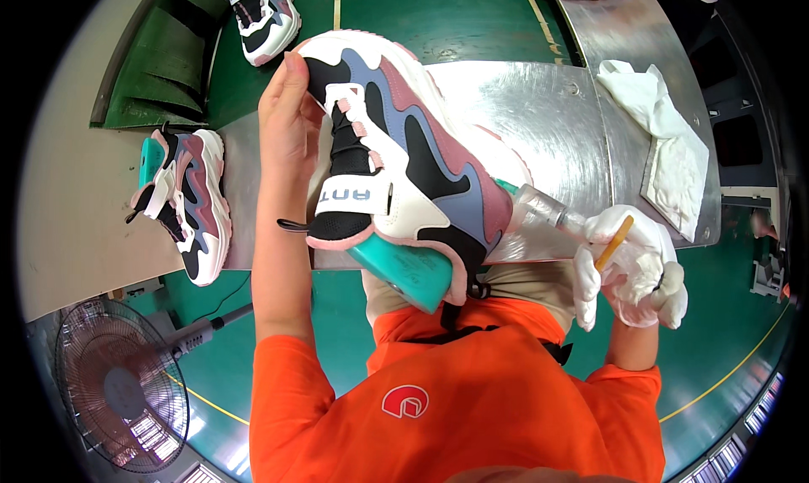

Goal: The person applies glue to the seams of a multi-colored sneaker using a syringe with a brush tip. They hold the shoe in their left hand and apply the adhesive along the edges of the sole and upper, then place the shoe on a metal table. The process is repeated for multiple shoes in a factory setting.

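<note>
My bare left hand (291, 117) is closed on the toe end of a sneaker (409, 163), tilted up in front of me. White, pink, black and blue-grey panels make up its upper, and a turquoise shoe last (404, 272) shows in its opening. In a white glove, my right hand (632, 268) grips a clear syringe (548, 207), whose green tip (506, 185) is at the sneaker's side near the heel; whether it touches cannot be told. A thin yellow-brown stick (613, 243) also lies across these gloved fingers. Part of the syringe is hidden in the glove.
A metal worktop (581, 138) lies beneath, with a folded white cloth (674, 159) at its right. Another sneaker (190, 201) with a turquoise last stands at left, and one (265, 20) sits on the green conveyor belt (438, 11). A fan (122, 386) stands lower left.
</note>
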### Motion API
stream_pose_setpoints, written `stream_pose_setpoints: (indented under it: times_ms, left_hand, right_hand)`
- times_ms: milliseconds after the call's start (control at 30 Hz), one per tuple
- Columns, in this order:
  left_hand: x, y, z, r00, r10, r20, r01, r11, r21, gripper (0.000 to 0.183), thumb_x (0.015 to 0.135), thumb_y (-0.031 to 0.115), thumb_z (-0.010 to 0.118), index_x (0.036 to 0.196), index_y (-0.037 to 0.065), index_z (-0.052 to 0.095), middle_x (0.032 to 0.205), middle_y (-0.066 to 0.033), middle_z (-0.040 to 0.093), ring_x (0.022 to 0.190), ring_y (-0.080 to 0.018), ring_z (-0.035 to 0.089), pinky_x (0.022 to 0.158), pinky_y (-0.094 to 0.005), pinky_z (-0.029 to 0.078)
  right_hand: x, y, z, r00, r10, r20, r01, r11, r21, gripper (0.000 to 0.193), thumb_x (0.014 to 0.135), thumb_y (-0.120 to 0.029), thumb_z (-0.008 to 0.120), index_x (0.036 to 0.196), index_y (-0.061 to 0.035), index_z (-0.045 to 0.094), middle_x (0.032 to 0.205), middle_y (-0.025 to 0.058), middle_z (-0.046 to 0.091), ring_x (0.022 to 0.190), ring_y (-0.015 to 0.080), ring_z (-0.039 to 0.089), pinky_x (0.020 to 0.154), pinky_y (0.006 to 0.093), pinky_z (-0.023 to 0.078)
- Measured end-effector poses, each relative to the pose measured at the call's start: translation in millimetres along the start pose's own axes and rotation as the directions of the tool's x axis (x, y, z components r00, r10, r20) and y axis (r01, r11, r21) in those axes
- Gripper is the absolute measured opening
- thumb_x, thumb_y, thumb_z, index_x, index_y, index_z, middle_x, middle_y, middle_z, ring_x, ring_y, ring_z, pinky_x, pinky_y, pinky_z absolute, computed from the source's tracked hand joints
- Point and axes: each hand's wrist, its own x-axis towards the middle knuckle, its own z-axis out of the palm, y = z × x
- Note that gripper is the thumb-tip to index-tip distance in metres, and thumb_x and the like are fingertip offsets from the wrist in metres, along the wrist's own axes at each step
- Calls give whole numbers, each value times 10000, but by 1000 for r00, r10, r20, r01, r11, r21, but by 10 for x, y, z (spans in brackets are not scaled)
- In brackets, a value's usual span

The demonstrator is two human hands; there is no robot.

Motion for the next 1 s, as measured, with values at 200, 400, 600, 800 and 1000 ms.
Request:
stream_pose_setpoints:
  times_ms: [200, 400, 600, 800, 1000]
  left_hand:
    - [30, -24, -27, 997, -74, -37, 74, 997, 13, 390, 1034, 311, 461, 1183, -28, 584, 1124, -123, 668, 991, -181, 659, 858, -310, 522]
    - [58, -89, -5, 960, -131, -246, 160, 982, 102, 319, 1007, 380, 528, 853, 108, 589, 553, 112, 359, 465, 8, 285, 428, -187, 212]
    - [69, -41, 87, 931, -218, -294, 240, 970, 41, 362, 987, 406, 552, 933, 54, 623, 757, -11, 636, 602, -64, 576, 526, -205, 435]
    - [49, 17, 163, 925, -181, -333, 267, 935, 234, 406, 986, 429, 542, 963, 34, 636, 809, -28, 655, 639, -95, 597, 560, -232, 458]
    - [-5, 84, 176, 934, -240, -265, 322, 886, 333, 443, 1006, 436, 494, 927, 26, 643, 800, -52, 663, 670, -115, 607, 596, -249, 478]
  right_hand:
    - [-28, 13, -151, 1000, 7, 19, -8, 996, 94, 1118, 469, -309, 956, 1259, 216, 366, 859, 290, 586, 713, 362, 671, 558, 371, 580]
    - [-46, 72, -290, 998, 14, 55, -26, 975, 220, 1070, 478, -254, 935, 1263, 198, 365, 875, 297, 583, 739, 385, 664, 578, 392, 586]
    - [-54, 161, -224, 996, 12, -85, 17, 942, 335, 985, 490, -241, 913, 1227, 184, 415, 832, 274, 591, 674, 386, 657, 554, 402, 585]
    - [-58, 207, -296, 995, 7, -95, 23, 949, 314, 876, 507, -180, 871, 1201, 165, 462, 812, 248, 605, 653, 362, 661, 549, 382, 583]
    - [-89, 345, -433, 1000, -23, 1, 21, 919, 393, 1040, 451, -120, 913, 1310, 153, 393, 919, 221, 617, 758, 332, 673, 635, 365, 598]
